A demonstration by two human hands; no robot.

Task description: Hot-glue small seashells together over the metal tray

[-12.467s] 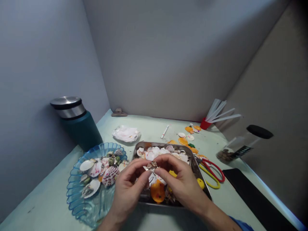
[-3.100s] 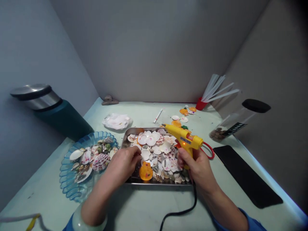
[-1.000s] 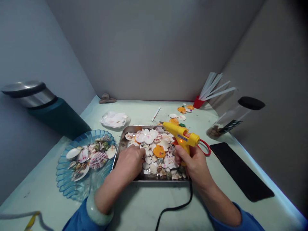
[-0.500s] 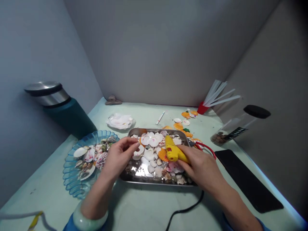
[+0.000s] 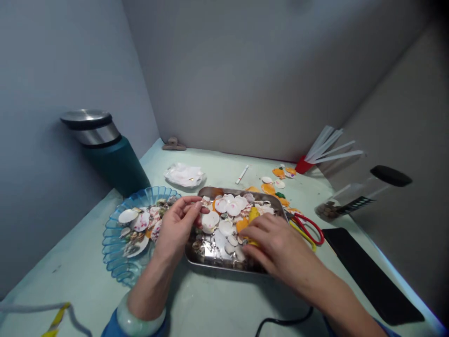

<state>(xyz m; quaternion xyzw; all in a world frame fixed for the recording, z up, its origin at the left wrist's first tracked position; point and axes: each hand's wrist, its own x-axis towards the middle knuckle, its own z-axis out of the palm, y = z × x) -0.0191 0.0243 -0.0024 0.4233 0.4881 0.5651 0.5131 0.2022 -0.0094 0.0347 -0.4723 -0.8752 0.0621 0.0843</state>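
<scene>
My left hand (image 5: 178, 222) is closed in a pinch above the left end of a metal tray (image 5: 224, 267). What its fingertips hold, if anything, is too small to make out. Over the tray's right side, my right hand (image 5: 275, 238) curls around a yellow glue gun (image 5: 253, 214), most of which the fingers and palm cover. Several white scallop shells (image 5: 233, 206) lie overlapped in the tray. Nearer the right hand are an orange shell (image 5: 242, 225) and small pale shells (image 5: 239, 253).
A blue scalloped plate (image 5: 111, 252) of shells stands left, before a teal bottle (image 5: 117, 164). Red-handled scissors (image 5: 315, 236), a clear jar (image 5: 354, 192) and a black phone-like slab (image 5: 372, 276) are at right. Behind lie a plastic packet (image 5: 184, 174), orange shells (image 5: 268, 188) and a red cup (image 5: 302, 164) of white sticks.
My right hand has come over the top of the glue gun, now mostly covered and lower in the tray. The left hand keeps its pinch. The whole view has shifted slightly.
</scene>
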